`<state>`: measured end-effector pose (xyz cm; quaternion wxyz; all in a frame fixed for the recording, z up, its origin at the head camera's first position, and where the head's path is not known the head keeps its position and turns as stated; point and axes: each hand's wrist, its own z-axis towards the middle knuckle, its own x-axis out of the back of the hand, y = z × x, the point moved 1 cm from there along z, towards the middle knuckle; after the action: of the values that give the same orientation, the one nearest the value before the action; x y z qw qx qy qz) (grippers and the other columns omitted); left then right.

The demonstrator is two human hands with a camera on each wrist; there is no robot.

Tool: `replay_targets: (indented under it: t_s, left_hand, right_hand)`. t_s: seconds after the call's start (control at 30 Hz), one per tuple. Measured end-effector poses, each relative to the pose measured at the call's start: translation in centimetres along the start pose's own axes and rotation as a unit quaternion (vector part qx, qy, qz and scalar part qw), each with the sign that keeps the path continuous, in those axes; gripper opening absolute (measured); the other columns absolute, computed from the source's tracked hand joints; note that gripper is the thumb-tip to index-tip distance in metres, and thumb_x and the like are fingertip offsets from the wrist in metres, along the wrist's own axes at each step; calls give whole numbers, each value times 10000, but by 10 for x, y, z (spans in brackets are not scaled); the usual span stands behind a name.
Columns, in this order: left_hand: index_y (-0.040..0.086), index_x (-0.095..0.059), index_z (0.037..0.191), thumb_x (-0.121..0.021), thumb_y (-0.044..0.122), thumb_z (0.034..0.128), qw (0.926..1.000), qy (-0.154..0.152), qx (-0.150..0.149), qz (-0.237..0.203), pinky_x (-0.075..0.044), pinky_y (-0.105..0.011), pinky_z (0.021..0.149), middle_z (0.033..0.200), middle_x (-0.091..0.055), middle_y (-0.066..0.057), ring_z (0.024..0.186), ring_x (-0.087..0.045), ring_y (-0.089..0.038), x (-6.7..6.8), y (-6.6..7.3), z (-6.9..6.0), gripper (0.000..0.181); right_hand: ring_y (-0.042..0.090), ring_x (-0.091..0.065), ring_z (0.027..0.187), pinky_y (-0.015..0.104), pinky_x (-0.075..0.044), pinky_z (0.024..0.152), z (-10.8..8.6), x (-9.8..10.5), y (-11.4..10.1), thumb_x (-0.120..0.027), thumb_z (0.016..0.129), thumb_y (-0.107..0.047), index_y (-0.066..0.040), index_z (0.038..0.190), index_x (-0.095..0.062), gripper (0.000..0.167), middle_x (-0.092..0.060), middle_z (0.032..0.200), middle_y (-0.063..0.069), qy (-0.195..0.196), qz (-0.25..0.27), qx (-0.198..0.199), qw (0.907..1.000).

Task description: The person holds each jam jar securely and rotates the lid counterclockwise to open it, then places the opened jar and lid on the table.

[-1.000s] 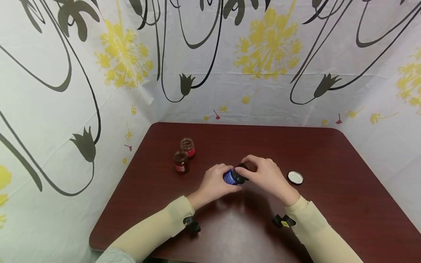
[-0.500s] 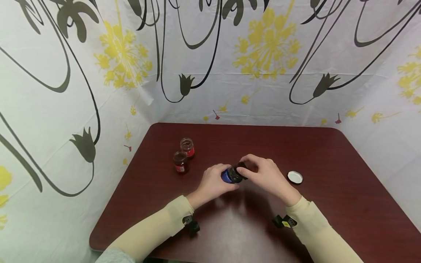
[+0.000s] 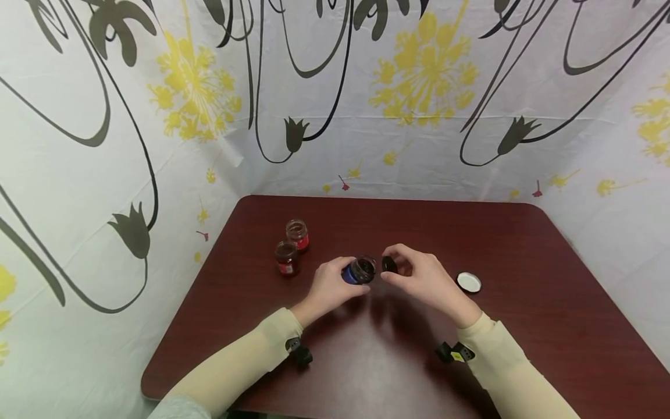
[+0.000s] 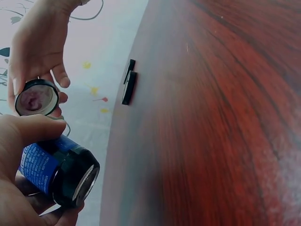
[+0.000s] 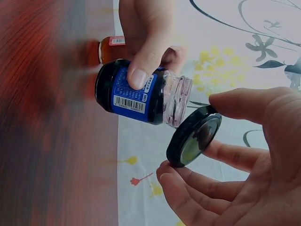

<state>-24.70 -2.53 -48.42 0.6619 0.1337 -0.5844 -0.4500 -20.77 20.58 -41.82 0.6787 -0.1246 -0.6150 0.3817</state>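
My left hand (image 3: 330, 286) grips a dark glass jar with a blue label (image 5: 129, 96), its uncovered mouth tipped toward my right hand (image 3: 426, 280). Between thumb and fingers, the right hand pinches a black screw lid (image 5: 190, 136) by its rim. Lid and jar are apart, with a small gap between them in the head view. The pale inside of the lid (image 4: 37, 100) shows a reddish smear in the left wrist view. Dark contents fill the jar, though how full it is I cannot tell. Both hands are above the table.
Two uncovered glass jars with red labels, a nearer jar (image 3: 287, 262) and a farther jar (image 3: 298, 237), stand on the left of the dark red table (image 3: 345, 372). Right of my right hand a lid (image 3: 468, 283) lies white side up. Patterned cloth hangs behind.
The lid has come off the blue-labelled jar. My left hand has drawn the jar slightly left and tipped its mouth into view, while the right hand has stayed nearly in place with the lid.
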Motion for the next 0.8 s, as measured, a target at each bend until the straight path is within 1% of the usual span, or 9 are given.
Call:
replay_targets:
  t_s: [0.17, 0.27, 0.4, 0.53, 0.63, 0.8]
  left_hand:
    - [175, -680, 1258, -895, 386, 739, 9999, 5, 136, -80, -539, -328, 795, 1127, -683, 52, 951, -637, -106, 2, -3, 0, 600]
    - [164, -677, 1273, -894, 390, 740, 9996, 47, 234, -133, -539, -342, 830, 1154, -688, 44, 996, -643, -113, 2, -6, 0, 618]
    - [164, -685, 1259, -901, 377, 730, 9991, 167, 295, -235, -538, -350, 847, 1144, -697, 49, 1011, -650, -111, 2, -10, 1, 610]
    - [178, -697, 1230, -906, 369, 716, 9988, 258, 307, -295, -534, -335, 841, 1114, -706, 62, 987, -654, -101, 2, -15, 3, 587]
    - [182, -697, 1232, -907, 372, 712, 9986, 274, 362, -270, -527, -329, 849, 1110, -710, 58, 989, -655, -104, 2, -17, 5, 593]
    - [146, -680, 1286, -903, 384, 710, 9981, 315, 479, -233, -520, -358, 894, 1170, -709, 9, 1060, -653, -147, 3, -21, 9, 662]
  right_hand:
    - [80, -661, 833, 371, -523, 731, 1, -1, 2, -783, 883, -363, -360, 1215, -602, 378, -697, 951, -89, -105, 1, 26, 9999]
    - [104, -665, 862, 375, -522, 745, 3, -2, 5, -808, 861, -316, -344, 1215, -610, 407, -676, 1003, -65, -118, -93, 67, 9999]
    - [129, -663, 906, 371, -527, 763, 4, -2, 10, -828, 839, -281, -306, 1210, -614, 429, -617, 1082, -9, -110, -249, 58, 9996]
    - [173, -683, 938, 391, -539, 773, 6, -1, 14, -836, 832, -262, -273, 1192, -609, 425, -623, 1097, 30, -133, -200, -20, 9997]
    - [177, -690, 948, 399, -541, 775, 6, 0, 17, -839, 829, -248, -257, 1179, -606, 420, -638, 1090, 12, -133, -186, -63, 9997]
    - [141, -684, 957, 401, -536, 778, 7, 4, 23, -836, 834, -262, -251, 1177, -599, 417, -655, 1090, -58, -141, -304, -182, 9993]
